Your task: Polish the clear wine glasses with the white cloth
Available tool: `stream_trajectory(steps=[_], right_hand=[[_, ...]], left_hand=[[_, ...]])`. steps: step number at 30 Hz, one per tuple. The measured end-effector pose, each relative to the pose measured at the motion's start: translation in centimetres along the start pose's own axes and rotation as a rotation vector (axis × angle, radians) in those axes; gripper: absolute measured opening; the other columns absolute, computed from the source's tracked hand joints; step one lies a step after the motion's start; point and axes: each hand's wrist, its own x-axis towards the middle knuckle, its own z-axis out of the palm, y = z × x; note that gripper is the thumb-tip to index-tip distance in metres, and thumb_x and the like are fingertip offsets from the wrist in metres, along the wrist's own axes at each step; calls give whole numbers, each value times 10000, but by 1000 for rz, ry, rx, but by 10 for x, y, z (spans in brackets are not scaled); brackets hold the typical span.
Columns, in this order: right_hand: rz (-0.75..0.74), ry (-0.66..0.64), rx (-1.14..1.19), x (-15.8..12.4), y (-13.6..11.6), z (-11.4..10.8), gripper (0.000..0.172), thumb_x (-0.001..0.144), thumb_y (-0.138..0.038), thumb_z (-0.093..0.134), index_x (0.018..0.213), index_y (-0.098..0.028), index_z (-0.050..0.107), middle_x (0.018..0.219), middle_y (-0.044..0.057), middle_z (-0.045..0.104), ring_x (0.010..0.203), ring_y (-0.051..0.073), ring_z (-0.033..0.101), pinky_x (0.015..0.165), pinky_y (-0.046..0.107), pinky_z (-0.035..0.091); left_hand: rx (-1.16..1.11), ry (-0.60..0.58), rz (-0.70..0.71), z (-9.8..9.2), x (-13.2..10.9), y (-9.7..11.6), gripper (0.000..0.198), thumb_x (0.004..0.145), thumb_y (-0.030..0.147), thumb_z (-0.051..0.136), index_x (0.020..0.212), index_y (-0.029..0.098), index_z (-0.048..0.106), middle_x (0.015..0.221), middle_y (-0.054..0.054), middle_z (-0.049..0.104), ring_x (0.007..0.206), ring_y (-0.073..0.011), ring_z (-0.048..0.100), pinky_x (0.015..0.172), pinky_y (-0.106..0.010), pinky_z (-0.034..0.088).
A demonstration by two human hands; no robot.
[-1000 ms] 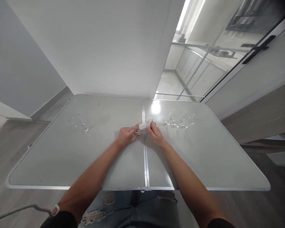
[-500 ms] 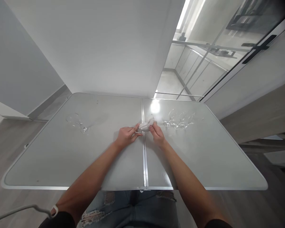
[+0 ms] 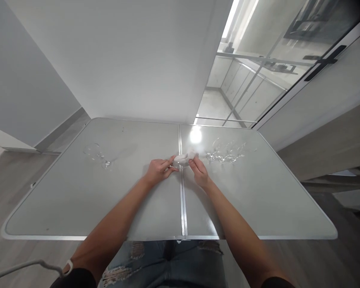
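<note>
Over the middle seam of the table, both hands hold a clear glass (image 3: 176, 164) stuffed with a white cloth (image 3: 184, 159). My left hand (image 3: 159, 170) is closed on the left part of the glass, thumb below and fingers above. My right hand (image 3: 199, 170) pinches the white cloth at the right side, where it bulges out. How far the cloth reaches into the glass is hard to make out. Left of my hands a clear stemmed glass (image 3: 106, 164) stands on its base. To the right stand several more clear stemmed glasses (image 3: 227, 154), close together.
The grey folding table (image 3: 78, 200) has a pale metal rim and a metal seam (image 3: 183, 208) down its middle. A white wall (image 3: 132, 60) rises behind it. At the right is a glass sliding door (image 3: 245, 80). A white cable (image 3: 32, 263) runs near my left arm.
The cloth has shifted slightly in the glass, and more of it shows beside my right fingers. My left hand has moved a little left. The standing glasses have not moved.
</note>
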Motion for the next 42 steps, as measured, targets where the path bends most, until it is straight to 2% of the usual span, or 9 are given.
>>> stream_trajectory(steps=[5,9,15,21,26,30,33,38,42], right_hand=[[17,-32,-143,8,7,3,344,1014,-502,413,932,-214,581,814,19,551,761,184,491,775,345,444],[96,-72,-45,12,8,1,364,991,-505,466,809,-210,577,796,14,546,761,173,494,761,320,434],[122,142,231,6,8,0,349,951,-549,513,913,-220,626,877,32,584,878,203,531,839,336,457],[54,-42,-35,6,15,2,344,973,-541,499,888,-238,638,844,29,576,828,193,499,830,341,441],[124,-60,35,10,15,0,356,966,-513,522,801,-215,626,789,14,544,767,173,482,760,313,423],[109,85,232,7,13,2,329,965,-501,522,839,-219,635,792,14,554,769,179,506,755,318,436],[42,154,187,4,15,4,314,983,-500,492,954,-235,658,878,27,596,851,194,538,820,337,447],[40,-32,-33,6,17,4,326,982,-501,506,850,-229,628,811,14,561,780,173,494,772,308,427],[113,-20,59,9,17,3,354,951,-508,555,750,-219,585,757,3,516,739,164,455,722,293,407]], left_hand=[[173,-62,-16,-1,-3,0,454,925,455,641,1312,218,647,621,-5,696,546,-138,634,550,-248,381],[177,-103,-37,-5,-6,-3,416,899,494,660,1224,238,701,654,-27,717,572,-149,648,548,-256,370],[100,-5,-50,-4,-1,-2,457,896,467,685,1296,247,651,653,4,719,562,-119,639,563,-240,373],[120,-88,-12,0,-4,0,438,921,458,641,1285,215,660,650,-21,710,569,-142,640,561,-250,383],[82,-117,-73,-2,-6,0,441,891,513,665,1216,218,710,661,-27,716,566,-134,635,542,-240,374],[-65,-93,-166,-3,-5,0,447,861,533,699,1211,256,716,653,22,707,535,-90,596,547,-207,392],[-105,-77,-198,-1,-4,1,473,878,540,675,1247,244,696,658,24,710,531,-83,589,563,-200,415],[43,-128,-110,1,-5,2,471,898,521,653,1262,223,683,687,-20,739,575,-127,652,568,-230,416],[81,-142,-125,0,-6,5,488,886,549,653,1225,202,703,659,-27,727,564,-146,652,540,-246,398]])
